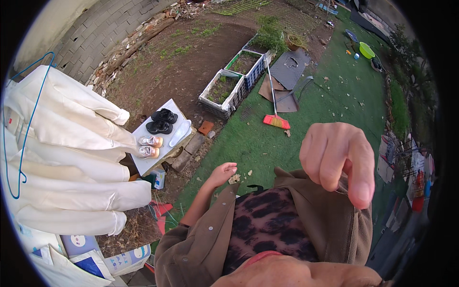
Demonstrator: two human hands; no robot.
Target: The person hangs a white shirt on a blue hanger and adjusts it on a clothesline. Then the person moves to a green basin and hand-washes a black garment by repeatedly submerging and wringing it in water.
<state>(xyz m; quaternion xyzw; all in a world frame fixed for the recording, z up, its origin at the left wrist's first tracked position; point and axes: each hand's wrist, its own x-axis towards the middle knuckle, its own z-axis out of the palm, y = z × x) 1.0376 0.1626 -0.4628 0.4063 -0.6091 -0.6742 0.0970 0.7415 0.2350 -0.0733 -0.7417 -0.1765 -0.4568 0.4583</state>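
My left hand (223,173) hangs beside the open brown jacket (200,236), over green artificial turf, its fingers loosely extended and nothing visible in it. Raised close to the camera on the right is my right hand (337,161), back outward, with curled fingers and one finger pointing down. Its palm is hidden, so I cannot tell whether it holds anything. To the left, cream-white garments (71,125) hang near a blue wire hanger (34,125). Beyond their sleeves, black shoes (161,122), small light-coloured shoes (150,146) and white insoles (180,133) lie on a pale board (143,166).
A red-bristled broom (276,121) lies on the turf (315,104) by a dustpan (287,102). Crate planters (224,91) border the soil bed. Bricks (193,143) edge the turf near the pale board. A lime-green basin (366,50) stands farther off, and clutter lines the right side.
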